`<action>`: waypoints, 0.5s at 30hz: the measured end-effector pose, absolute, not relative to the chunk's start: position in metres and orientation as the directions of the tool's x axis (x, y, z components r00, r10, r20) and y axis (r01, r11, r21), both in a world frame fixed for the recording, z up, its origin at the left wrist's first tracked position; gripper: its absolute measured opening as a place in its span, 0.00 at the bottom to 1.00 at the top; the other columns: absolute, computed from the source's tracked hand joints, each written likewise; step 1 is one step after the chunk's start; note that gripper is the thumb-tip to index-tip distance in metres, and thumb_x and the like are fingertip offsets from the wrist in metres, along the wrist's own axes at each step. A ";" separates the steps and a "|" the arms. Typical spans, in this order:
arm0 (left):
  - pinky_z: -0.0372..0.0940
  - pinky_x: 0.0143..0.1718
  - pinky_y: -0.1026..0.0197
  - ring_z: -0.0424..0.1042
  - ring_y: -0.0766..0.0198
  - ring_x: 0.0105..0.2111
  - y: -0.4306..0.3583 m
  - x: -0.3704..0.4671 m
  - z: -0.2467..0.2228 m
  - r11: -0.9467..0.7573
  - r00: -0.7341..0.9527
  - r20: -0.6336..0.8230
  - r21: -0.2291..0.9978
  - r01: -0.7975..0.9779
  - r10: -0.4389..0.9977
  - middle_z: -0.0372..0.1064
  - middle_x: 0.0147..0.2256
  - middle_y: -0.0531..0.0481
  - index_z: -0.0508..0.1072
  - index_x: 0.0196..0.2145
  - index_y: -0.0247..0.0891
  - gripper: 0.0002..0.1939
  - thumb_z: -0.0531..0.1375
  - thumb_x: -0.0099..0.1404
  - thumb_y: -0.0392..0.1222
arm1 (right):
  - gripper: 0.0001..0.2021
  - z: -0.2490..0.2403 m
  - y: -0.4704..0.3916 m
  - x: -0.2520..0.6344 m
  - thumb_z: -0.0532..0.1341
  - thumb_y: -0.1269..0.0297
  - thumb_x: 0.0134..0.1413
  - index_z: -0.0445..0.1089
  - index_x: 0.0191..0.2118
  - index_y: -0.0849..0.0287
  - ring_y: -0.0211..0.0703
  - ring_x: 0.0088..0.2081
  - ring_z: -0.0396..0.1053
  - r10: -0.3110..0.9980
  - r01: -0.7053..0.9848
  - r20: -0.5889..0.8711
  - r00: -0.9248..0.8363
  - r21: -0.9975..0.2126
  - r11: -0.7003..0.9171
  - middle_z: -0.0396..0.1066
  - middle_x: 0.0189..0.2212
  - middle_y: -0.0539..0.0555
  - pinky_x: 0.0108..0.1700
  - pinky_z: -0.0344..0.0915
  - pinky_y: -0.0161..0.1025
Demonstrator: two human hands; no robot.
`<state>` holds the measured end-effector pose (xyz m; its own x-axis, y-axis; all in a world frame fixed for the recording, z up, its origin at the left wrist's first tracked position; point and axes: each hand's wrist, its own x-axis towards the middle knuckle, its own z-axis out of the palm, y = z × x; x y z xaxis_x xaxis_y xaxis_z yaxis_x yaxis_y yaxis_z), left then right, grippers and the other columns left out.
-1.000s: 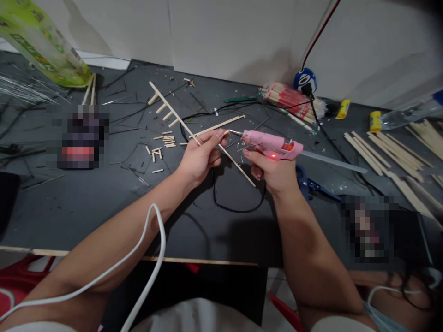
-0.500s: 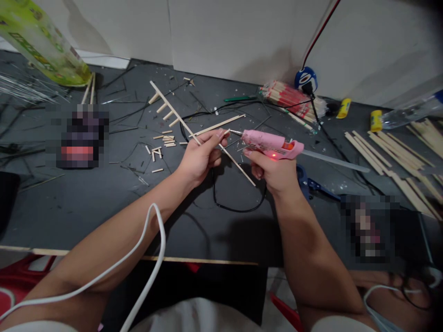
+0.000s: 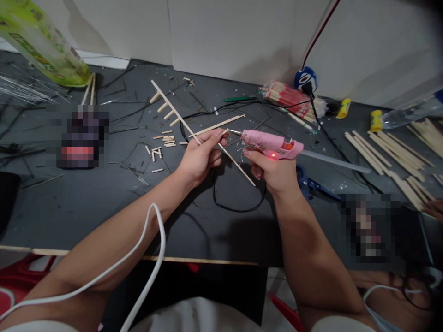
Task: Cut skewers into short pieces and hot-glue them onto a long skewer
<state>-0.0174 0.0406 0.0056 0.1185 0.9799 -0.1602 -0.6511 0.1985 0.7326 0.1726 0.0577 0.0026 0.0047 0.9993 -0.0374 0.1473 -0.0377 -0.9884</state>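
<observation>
My left hand (image 3: pixel 202 154) is closed round a long thin wooden stick (image 3: pixel 175 109), which slants from upper left to lower right. Several short wooden pegs (image 3: pixel 168 115) jut from the stick's far half. Between thumb and forefinger the same hand pinches a short wooden piece (image 3: pixel 225 132). My right hand (image 3: pixel 273 168) grips a pink hot glue gun (image 3: pixel 265 140) with a lit orange light and a clear glue stick (image 3: pixel 335 159) out of its back. The gun's metal nozzle is at the tip of the short piece; whether they touch I cannot tell.
Short cut sticks (image 3: pixel 169 140) lie left of my left hand. Another long stick (image 3: pixel 218 125) lies behind it. At right are many loose wooden sticks (image 3: pixel 394 152), blue-handled pliers (image 3: pixel 321 188) and another person's hand (image 3: pixel 434 207). A black cable (image 3: pixel 238 210) loops under my hands.
My hands, the pegged stick and the glue gun stay almost in place. At the right edge, another person's hand has come into view by the loose sticks.
</observation>
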 end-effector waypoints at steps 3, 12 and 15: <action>0.46 0.17 0.68 0.44 0.80 0.17 0.041 -0.017 0.006 0.201 0.123 -0.160 0.732 -0.651 0.979 0.64 0.30 0.58 0.74 0.33 0.36 0.12 0.66 0.70 0.45 | 0.18 0.004 0.057 0.172 0.78 0.56 0.42 0.70 0.23 0.55 0.33 0.14 0.57 0.999 0.159 -0.032 0.000 -0.987 -0.032 0.62 0.13 0.43 0.14 0.51 0.35; 0.46 0.17 0.70 0.45 0.80 0.16 0.040 -0.017 0.006 0.229 0.153 -0.170 0.710 -0.666 0.973 0.64 0.30 0.57 0.74 0.34 0.35 0.11 0.64 0.73 0.45 | 0.18 0.003 0.058 0.174 0.78 0.54 0.42 0.70 0.21 0.55 0.34 0.14 0.57 1.000 0.188 -0.020 0.000 -0.982 -0.019 0.63 0.13 0.44 0.14 0.51 0.36; 0.46 0.16 0.70 0.44 0.80 0.16 0.041 -0.017 0.006 0.244 0.161 -0.184 0.696 -0.675 0.970 0.63 0.29 0.58 0.73 0.35 0.35 0.12 0.63 0.73 0.45 | 0.18 0.004 0.057 0.173 0.78 0.55 0.42 0.69 0.21 0.55 0.34 0.13 0.57 1.000 0.179 -0.031 0.005 -0.983 -0.031 0.62 0.12 0.44 0.14 0.51 0.36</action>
